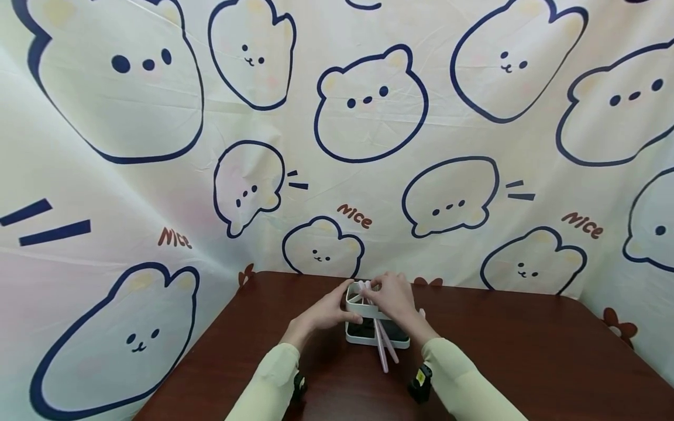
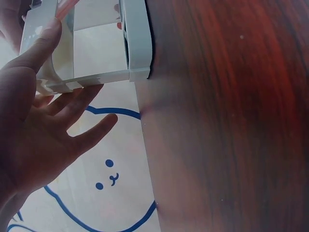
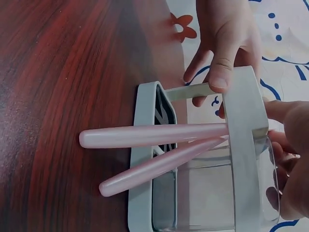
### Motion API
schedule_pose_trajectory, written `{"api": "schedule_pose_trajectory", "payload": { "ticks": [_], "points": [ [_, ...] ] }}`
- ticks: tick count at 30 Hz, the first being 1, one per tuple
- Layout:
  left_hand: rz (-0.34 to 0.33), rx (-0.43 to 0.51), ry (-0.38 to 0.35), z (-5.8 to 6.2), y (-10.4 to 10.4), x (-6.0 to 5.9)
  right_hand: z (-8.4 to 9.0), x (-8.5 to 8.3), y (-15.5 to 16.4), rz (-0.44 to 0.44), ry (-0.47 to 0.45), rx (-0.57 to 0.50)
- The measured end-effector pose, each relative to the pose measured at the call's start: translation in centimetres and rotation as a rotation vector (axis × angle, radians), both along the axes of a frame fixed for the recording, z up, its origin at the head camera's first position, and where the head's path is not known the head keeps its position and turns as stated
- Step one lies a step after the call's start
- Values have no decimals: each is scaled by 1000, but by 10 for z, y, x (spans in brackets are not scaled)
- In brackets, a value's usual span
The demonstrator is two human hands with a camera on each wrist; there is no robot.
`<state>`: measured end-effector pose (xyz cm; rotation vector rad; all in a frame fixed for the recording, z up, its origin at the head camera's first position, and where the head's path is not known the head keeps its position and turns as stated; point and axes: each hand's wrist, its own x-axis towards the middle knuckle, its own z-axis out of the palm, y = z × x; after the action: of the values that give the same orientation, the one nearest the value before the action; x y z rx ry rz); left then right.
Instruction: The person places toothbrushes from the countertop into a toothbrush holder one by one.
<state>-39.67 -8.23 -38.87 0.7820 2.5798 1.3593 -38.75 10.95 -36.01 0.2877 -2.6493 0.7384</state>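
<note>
The white two-tier holder (image 1: 363, 310) stands upright on the worktop (image 1: 474, 345), and two pink sticks (image 1: 381, 345) slant through it. They run down from within its upper ring, emerge beneath that ring's near edge and cross above the near rim of its base, their rounded lower ends spread apart on the person's side of the holder.

The left hand (image 1: 329, 309) grips the holder's upper ring at its left side, thumb on the frame and fingers round the outside, probably to keep the light frame from shifting while the sticks are handled. At the holder's top, the right hand (image 1: 396, 297) has its fingers bent in and appears to pinch the sticks' upper ends, though the ring partly hides those fingertips; a hold there likely lets it guide the tilt. Beyond the holder hangs a printed cloth (image 1: 371, 134).
</note>
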Motion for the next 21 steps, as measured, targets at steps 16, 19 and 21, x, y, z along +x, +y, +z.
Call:
{"api": "schedule_pose_trajectory", "payload": {
  "ticks": [16,19,21],
  "points": [
    [-13,11,-15,0,0,1,9,-2,-9,81,-109,-187],
    [-7,6,-16,1,0,2,12,-3,-8,95,-133,-190],
    [-9,8,-12,1,0,2,13,-3,-7,116,-155,-175]
  ]
}}
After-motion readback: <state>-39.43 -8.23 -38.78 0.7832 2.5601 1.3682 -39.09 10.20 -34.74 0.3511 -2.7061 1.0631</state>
